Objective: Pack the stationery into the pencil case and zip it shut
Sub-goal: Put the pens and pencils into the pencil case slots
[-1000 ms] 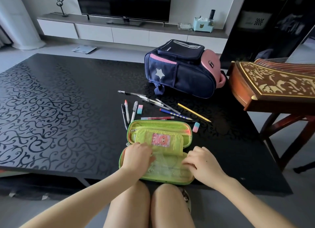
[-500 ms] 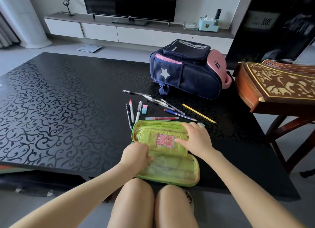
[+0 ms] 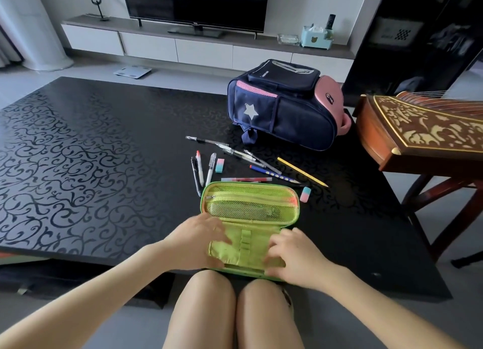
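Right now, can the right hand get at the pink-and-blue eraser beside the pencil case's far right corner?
Probably yes. The right hand rests on the inner flap of the pencil case, and the eraser lies bare on the table just beyond, with nothing over it.

Navy backpack lies on black table.

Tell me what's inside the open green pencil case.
The far half shows a mesh pocket with a faint long shape inside. The flap, under the left hand and right hand, hides the near half.
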